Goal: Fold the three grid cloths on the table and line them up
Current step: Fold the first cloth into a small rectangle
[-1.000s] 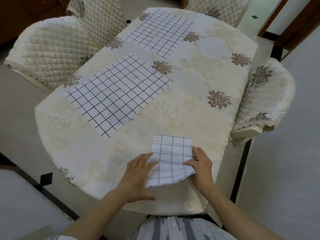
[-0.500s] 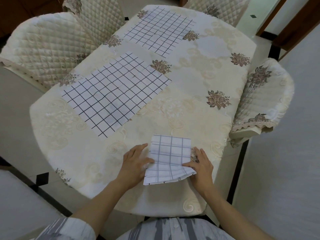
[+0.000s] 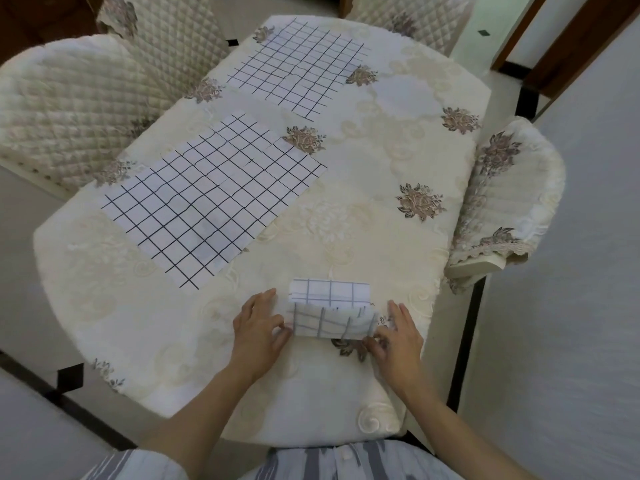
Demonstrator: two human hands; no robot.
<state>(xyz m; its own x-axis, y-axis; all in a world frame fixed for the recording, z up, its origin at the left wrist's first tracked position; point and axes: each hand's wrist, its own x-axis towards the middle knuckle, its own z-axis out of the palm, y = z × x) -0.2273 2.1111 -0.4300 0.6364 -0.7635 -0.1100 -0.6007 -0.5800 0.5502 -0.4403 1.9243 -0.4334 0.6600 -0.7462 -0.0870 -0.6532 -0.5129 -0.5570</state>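
Observation:
A small, partly folded white grid cloth (image 3: 330, 308) lies near the table's front edge. Its near half is lifted and curls over toward the far half. My left hand (image 3: 258, 329) pinches the lifted flap at its left corner. My right hand (image 3: 394, 332) pinches the flap's right corner. A second grid cloth (image 3: 211, 199) lies flat and unfolded at the left middle of the table. The third grid cloth (image 3: 298, 67) lies flat at the far end.
The oval table (image 3: 374, 188) wears a cream embroidered tablecloth with brown flower motifs. Quilted chairs stand at the left (image 3: 69, 102), the far end and the right (image 3: 509, 199). A white wall runs along the right side.
Both hands have lifted the small cloth's near edge off the table and carried it up and forward, so the near half now folds over toward the far half.

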